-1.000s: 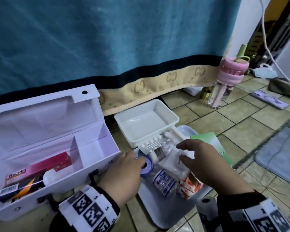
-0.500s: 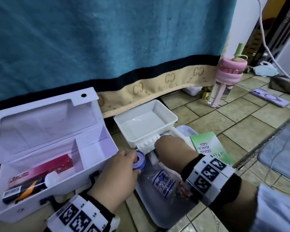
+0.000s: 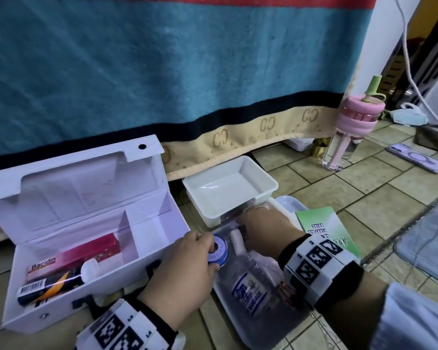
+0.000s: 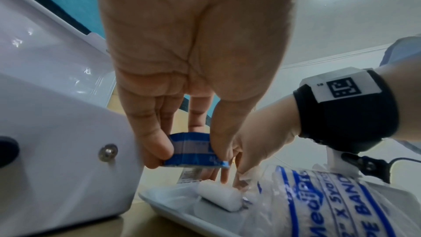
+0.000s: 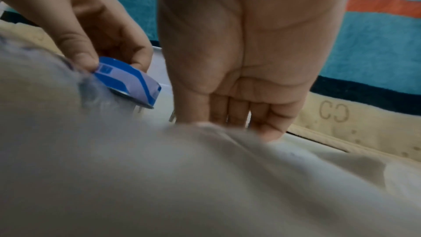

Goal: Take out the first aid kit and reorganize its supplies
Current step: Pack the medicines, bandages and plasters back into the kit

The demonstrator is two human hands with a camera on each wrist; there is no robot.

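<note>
The white first aid kit box (image 3: 157, 231) stands open on the floor at the left, with a pink Bacidin carton (image 3: 81, 256) and a black tube (image 3: 48, 284) in its left compartment. My left hand (image 3: 209, 252) pinches a blue tape roll (image 3: 219, 251) (image 4: 193, 149) (image 5: 129, 82) between thumb and fingers, just above the flat white tray (image 3: 228, 311). My right hand (image 3: 245, 231) (image 5: 227, 122) reaches down into the tray's far end beside a white gauze roll (image 3: 237, 242) (image 4: 219, 199). Its fingertips are hidden behind a plastic bandage bag (image 3: 250, 294) (image 4: 318, 205).
An empty deep white tray (image 3: 228, 190) sits behind the pile against a hanging blue blanket (image 3: 162, 72). A green first aid leaflet (image 3: 324, 228) lies right of my right wrist. A pink bottle (image 3: 349, 127), a phone (image 3: 415, 160) and a grey mat (image 3: 430, 238) lie further right.
My right hand has swung from the pile's right side to its far end and dipped its fingers in. My left hand has closed on the tape roll and raised it slightly.
</note>
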